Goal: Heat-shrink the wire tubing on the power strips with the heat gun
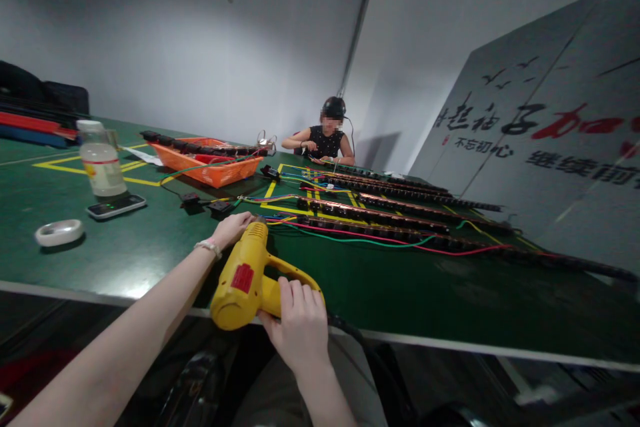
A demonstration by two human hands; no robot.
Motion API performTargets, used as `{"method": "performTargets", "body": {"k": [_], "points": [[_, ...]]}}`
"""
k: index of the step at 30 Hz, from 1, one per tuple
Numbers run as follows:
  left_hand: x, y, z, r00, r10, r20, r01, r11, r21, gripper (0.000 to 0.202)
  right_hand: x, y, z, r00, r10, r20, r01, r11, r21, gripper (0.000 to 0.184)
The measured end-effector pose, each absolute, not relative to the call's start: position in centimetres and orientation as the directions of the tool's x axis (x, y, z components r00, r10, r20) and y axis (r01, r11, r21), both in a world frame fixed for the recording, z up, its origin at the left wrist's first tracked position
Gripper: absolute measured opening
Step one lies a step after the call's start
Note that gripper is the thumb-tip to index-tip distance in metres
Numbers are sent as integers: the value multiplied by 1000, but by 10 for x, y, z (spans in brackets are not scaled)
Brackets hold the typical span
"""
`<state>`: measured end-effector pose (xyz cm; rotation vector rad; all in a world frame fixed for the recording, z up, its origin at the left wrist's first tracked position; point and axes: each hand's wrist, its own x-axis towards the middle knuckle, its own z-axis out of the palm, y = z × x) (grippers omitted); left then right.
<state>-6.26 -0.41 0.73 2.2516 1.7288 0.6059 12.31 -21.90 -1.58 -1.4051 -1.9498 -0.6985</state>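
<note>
Nearest us, our R hand (303,320) has its fingers wrapped round the handle of a yellow heat gun (245,280) w/ a red label. The gun is at the near edge of the green worktop (450,310), nozzle pointing away from us & slightly R; a black power cable (350,330) trails from the handle. Our L hand (234,229), bracelet (209,248) on wrist, is right beside the nozzle; its fingertips are partly hidden, so we can't tell if they're gripping anything. Coloured wires (360,242) lie just beyond, running R along long black strips (370,212).

Over on the L we see a white ring (60,233), then a phone (117,207) lying flat & a bottle (104,170) standing just behind it. Farther back, an orange basket (215,175) has more black strips lying across its top. At the far end we see a co-worker (327,140) seated; to the R, a grey panel (550,127) w/ black & red characters.
</note>
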Motion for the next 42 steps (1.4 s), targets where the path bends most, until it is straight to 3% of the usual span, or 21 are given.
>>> {"method": "performTargets", "body": {"k": [18, 30, 42], "points": [[-64, -3, 0, 200, 960, 195, 804, -274, 528, 36, 174, -220, -20, -166, 628, 761, 967, 255, 0, 55], [-66, 0, -2, 227, 950, 217, 790, -309, 529, 36, 220, -241, -18, -183, 657, 731, 982, 154, 107, 46], [-62, -5, 5, 213, 954, 210, 813, -292, 504, 38, 209, -235, -15, -175, 668, 724, 984, 150, 100, 45]]}}
